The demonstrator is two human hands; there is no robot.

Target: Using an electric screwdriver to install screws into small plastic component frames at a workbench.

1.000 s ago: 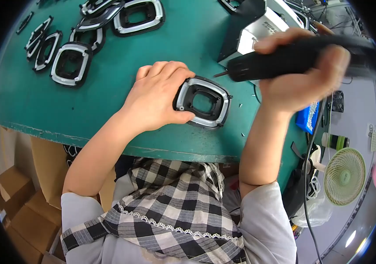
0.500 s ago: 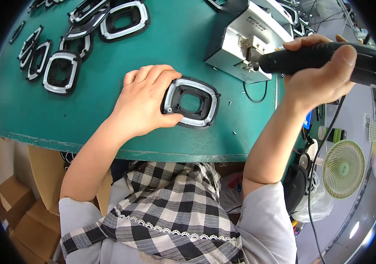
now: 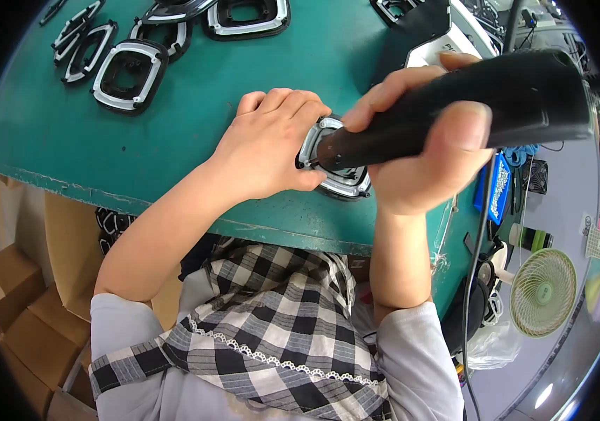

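Black-and-white checked cloth [image 3: 279, 330] covers the person's lap, just before the near edge of the green tabletop [image 3: 194, 112]. Beyond that edge, near the middle of the tabletop, lies the frame [image 3: 345, 186], a rounded black piece with a silver ring, its opening partly hidden by the tool. The left hand [image 3: 268, 147] is clamped on its left side, thumb at the near edge and fingers toward the far one. The right hand [image 3: 415, 172] is wrapped around a black handheld driver [image 3: 412, 123], whose nose slants down over the frame's left part; the two hands are close but apart. Judging by this pose, work on the frame is under way and unfinished; whether the bit is seated, and how many corners are done, cannot be told. Farther off, at upper left, similar frames [image 3: 114, 100] lie loose, some overlapping; whether these are finished or waiting is unclear. At upper right, a black-and-silver box-shaped device [image 3: 412, 42] stands partly behind the right hand.
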